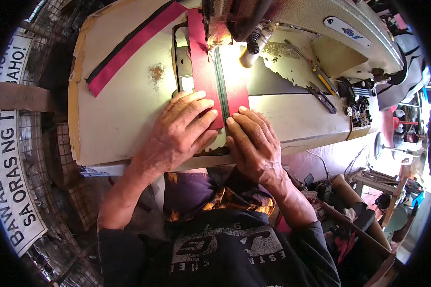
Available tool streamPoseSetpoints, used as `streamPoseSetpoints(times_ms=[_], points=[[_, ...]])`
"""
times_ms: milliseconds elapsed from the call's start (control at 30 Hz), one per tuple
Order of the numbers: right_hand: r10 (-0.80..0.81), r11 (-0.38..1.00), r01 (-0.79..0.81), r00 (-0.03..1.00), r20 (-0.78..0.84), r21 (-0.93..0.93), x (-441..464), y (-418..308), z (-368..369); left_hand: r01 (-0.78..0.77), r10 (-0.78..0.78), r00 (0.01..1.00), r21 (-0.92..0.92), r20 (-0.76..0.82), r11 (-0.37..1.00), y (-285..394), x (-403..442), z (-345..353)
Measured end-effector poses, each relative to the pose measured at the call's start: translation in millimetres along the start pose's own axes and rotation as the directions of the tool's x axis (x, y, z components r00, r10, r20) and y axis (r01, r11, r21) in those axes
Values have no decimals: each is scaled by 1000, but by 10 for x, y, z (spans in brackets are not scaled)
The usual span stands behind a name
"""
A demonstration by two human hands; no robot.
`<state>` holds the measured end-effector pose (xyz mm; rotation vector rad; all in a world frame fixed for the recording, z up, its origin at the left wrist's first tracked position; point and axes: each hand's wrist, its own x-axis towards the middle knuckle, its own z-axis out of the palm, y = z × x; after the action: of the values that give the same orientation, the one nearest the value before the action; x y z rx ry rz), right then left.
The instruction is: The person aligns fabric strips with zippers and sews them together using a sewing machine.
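Two red fabric strips point(238, 91) with a dark zipper point(220, 79) between them lie lengthwise under the sewing machine point(292, 19). My left hand point(184, 122) rests on the left strip near its front end, fingers stretched out over it. On the other side, my right hand point(256, 143) lies with extended fingertips on the right strip, the index finger beside the zipper. Both hands press from above. The machine's lamp point(251, 55) shines on the work, and glare hides the needle area.
Another red strip with a black edge point(134, 50) lies at the table's point(129, 119) back left. To the right are a yellow-handled screwdriver point(325, 79), pliers-like tool point(322, 98) and a dark mechanism point(359, 110) at the edge. A wire mesh wall with signs point(17, 191) stands left.
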<state>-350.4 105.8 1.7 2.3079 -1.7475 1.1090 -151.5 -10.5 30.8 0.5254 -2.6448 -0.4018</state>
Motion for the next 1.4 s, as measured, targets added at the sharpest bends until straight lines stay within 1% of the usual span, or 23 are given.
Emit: streamPoseSetpoints(times_ms=[67, 167, 267, 567, 667, 767, 867, 967, 1233, 1400], points=[[12, 1000, -12, 1000, -15, 17, -6, 2, 4, -24, 24, 998, -11, -55, 1000, -10, 0, 26], [22, 999, -21, 999, -39, 34, -19, 12, 16, -33, 24, 995, -83, -101, 996, -39, -18, 51], [20, 999, -19, 999, -48, 32, -16, 11, 28, -57, 49, 995, -84, -90, 995, -33, -16, 37], [49, 998, -47, 998, -40, 38, -29, 14, 35, -44, 43, 999, -34, -24, 998, -21, -15, 18], [132, 981, -110, 982, -136, 160, -110, 37, 118, -53, 53, 999, 3, 3, 999, -9, -14, 3], [195, 962, -151, 963, -184, 229, -133, 11, 101, -89, 88, 996, 42, 23, 995, -9, -25, -15], [39, 997, -34, 997, -68, 66, -131, 26, 34, -83, 83, 996, 22, 21, 996, -19, -35, 0], [-75, 996, 75, 997, 12, -39, -54, -5, -10, -80, 79, 997, 33, 24, 996, -26, -53, 10], [-50, 999, 50, 999, 8, -15, -70, -13, 20, -82, 82, 996, -22, -39, 996, -20, -37, 29], [-46, 999, 46, 999, 22, -5, -68, -12, 0, -94, 93, 995, -12, -38, 996, -19, -47, 27]])
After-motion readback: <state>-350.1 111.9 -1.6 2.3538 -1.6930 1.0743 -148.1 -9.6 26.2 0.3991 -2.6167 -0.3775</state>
